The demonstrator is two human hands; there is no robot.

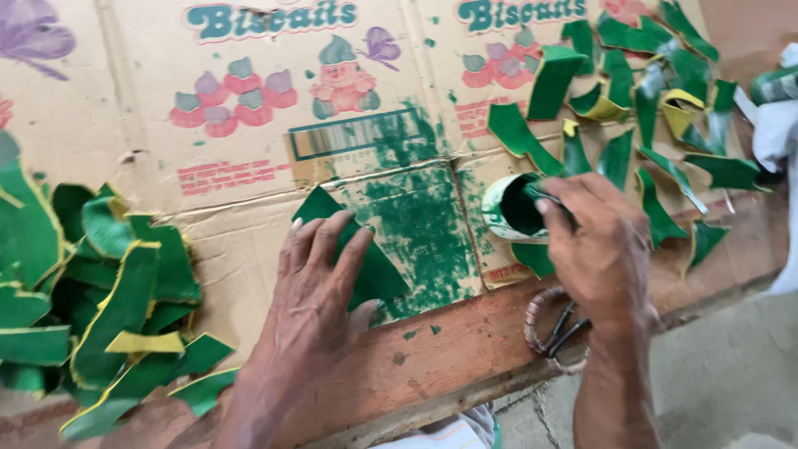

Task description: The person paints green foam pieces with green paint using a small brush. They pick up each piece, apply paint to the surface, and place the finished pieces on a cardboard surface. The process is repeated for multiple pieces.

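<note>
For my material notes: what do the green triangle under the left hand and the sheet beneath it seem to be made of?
The green triangle looks like thin, stiff painted paper or leaf, matte; which one is unclear. The sheet looks like corrugated cardboard: brown, creased flaps, printed, smeared with green paint.

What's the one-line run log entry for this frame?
left hand: flat on green triangular piece | right hand: dipping into green paint cup | surface: paint-stained cardboard
</note>
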